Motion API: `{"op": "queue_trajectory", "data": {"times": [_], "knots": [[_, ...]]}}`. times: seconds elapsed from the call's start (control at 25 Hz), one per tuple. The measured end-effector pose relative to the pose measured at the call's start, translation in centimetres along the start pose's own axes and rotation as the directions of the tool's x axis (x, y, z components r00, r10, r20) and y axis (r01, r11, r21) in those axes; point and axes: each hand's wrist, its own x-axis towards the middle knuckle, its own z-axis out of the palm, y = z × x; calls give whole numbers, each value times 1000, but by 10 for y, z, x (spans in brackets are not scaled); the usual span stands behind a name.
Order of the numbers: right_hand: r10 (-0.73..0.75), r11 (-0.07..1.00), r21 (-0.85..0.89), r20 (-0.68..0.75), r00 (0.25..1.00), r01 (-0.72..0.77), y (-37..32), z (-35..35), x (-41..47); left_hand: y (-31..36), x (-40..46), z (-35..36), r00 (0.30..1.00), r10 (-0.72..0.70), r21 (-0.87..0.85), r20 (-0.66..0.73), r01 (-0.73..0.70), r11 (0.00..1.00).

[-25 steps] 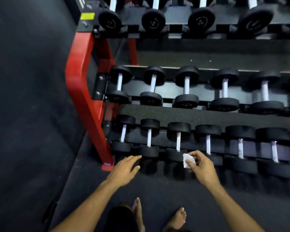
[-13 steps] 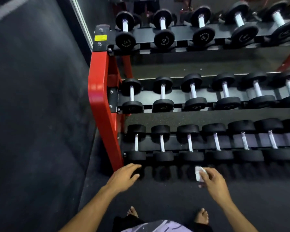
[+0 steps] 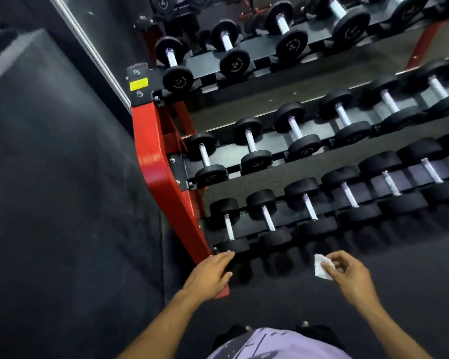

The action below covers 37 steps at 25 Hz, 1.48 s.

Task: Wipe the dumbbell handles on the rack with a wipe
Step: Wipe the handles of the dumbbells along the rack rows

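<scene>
Right hand (image 3: pixel 353 275) pinches a small white wipe (image 3: pixel 321 265) between thumb and fingers, held in the air just in front of the rack's (image 3: pixel 163 177) bottom row, touching no dumbbell (image 3: pixel 228 226). Left hand (image 3: pixel 210 275) hovers by the red leg, fingers straight and together, holding nothing.

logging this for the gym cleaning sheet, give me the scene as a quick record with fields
setting: three-tier dumbbell rack with a red end frame, dark floor
left hand: fingers straight, empty, beside the leftmost bottom-tier dumbbell
right hand: pinches a white wipe
wipe position: in front of the bottom tier, touching no handle
handles: bare metal, none being wiped
</scene>
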Motion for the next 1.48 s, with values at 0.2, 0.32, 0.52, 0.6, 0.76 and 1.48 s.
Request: {"op": "queue_trajectory", "data": {"times": [0.2, 0.32, 0.52, 0.6, 0.76, 1.48], "knots": [[72, 997, -18, -57, 996, -73, 6, 35, 10, -31, 33, -27, 983, 153, 221, 107, -173, 960], [132, 991, 1, -59, 990, -132, 3, 61, 10, -57, 71, -48, 950, 230, 338, 211, -292, 895], [278, 961, 55, -157, 948, -273, -11, 109, 12, -104, 171, -79, 880, 368, 440, 300, -470, 765], [365, 931, 117, -238, 900, -346, -16, 147, 17, -126, 213, -83, 828, 424, 467, 366, -558, 687], [482, 874, 241, -310, 820, -423, -38, 217, 36, -156, 268, -86, 720, 517, 498, 462, -693, 521], [556, 831, 293, -456, 695, -473, 18, 304, 213, -129, 561, -56, 317, 940, 339, 127, -905, 259]]}}
